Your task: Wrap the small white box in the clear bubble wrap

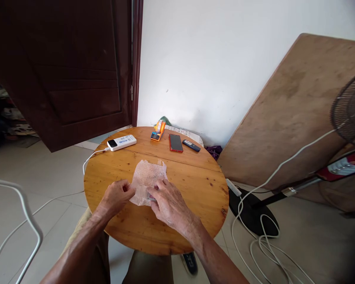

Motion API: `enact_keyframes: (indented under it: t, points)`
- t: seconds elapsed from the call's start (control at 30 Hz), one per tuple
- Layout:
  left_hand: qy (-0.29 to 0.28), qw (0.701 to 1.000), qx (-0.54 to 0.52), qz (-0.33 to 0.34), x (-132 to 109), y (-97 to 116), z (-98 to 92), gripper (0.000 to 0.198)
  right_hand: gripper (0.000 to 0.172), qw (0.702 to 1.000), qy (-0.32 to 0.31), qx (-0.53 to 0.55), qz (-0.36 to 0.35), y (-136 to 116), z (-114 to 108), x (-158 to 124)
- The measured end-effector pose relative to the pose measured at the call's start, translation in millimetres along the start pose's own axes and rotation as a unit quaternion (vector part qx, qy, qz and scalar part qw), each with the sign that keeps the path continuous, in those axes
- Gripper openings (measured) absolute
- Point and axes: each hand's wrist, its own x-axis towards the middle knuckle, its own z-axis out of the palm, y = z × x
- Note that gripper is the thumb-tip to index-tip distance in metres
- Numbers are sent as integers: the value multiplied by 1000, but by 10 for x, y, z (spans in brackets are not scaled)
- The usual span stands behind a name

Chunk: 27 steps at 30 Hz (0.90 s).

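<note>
A sheet of clear bubble wrap [149,173] lies crumpled on the round wooden table [195,185]. My left hand [118,194] is closed, with thumb and forefinger pinched at the wrap's left edge. Over the wrap's lower right part, my right hand [170,203] has its fingers bent down and its thumb close to the forefinger, gripping the wrap. Something small with dark and reddish parts shows beneath the right fingertips; it is mostly hidden, and I cannot tell its kind.
Along the table's far side are a white power bank [126,142] with a cable, an orange tape dispenser [158,132], a red-edged phone [175,142] and a dark handheld device [191,145]. A fan [350,106] and loose white cables [263,240] stand right; a dark door [85,71] is left.
</note>
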Motion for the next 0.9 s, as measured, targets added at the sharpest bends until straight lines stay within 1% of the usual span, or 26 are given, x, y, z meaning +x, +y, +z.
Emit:
enact_keyframes:
  t: [0.07,0.13,0.17,0.23,0.37,0.47,0.57,0.67,0.73,0.83,0.9]
  points:
    - [21,999,-42,12,-22,70,68,27,12,1000,-3,-1,-1,-2,-2,5]
    - [47,995,-70,57,-58,161,145,26,11,1000,-5,-5,5,-4,-1,12]
    - [53,992,-74,85,-80,211,183,25,11,1000,-7,-8,10,-3,1,16]
    - [53,989,-77,119,-128,309,250,26,12,1000,-8,-10,22,-1,7,27]
    - [52,983,-35,170,-216,430,333,25,27,999,12,4,49,3,27,48]
    - [72,972,28,223,-250,415,381,17,36,998,13,10,53,4,42,37]
    - [88,952,65,285,-244,333,443,12,46,998,16,35,41,28,43,-31]
    - [100,936,72,329,-231,262,490,12,52,994,16,103,28,94,21,-153]
    - [103,927,65,354,-238,257,489,11,56,987,18,155,29,158,1,-242]
    - [76,923,58,372,-275,305,435,9,62,976,40,207,52,265,-10,-350]
    - [47,925,65,371,-299,343,387,8,57,968,79,220,90,335,16,-396]
